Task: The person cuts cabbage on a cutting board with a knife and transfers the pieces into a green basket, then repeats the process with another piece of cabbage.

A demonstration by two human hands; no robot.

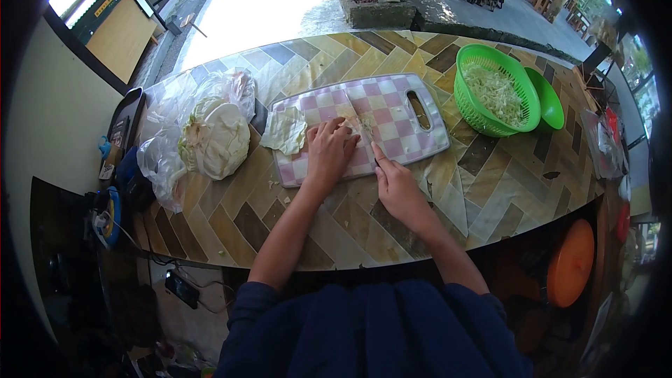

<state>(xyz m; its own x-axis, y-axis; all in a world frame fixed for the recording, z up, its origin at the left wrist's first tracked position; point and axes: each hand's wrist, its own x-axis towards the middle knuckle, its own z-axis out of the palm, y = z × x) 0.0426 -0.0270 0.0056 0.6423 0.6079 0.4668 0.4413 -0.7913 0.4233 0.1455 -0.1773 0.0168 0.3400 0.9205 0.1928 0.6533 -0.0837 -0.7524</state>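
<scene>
A pink-and-white checked cutting board (402, 94) lies on the table. My left hand (330, 148) rests on it with fingers bent, pressing down a piece of cabbage (347, 124) that is mostly hidden under them. My right hand (396, 183) is closed round the handle of a knife (361, 117). The blade stands on the board just right of my left fingertips and points away from me. Small cabbage shreds lie near the blade. A loose pale cabbage leaf (285, 131) lies at the board's left edge, beside my left hand.
Left of the board, a cut cabbage (215, 141) sits by a clear plastic bag (159, 161). A green basket (465, 101) of shredded cabbage stands at the right, with a green bowl (551, 101) behind it. A dark tray (126, 119) is at the far left.
</scene>
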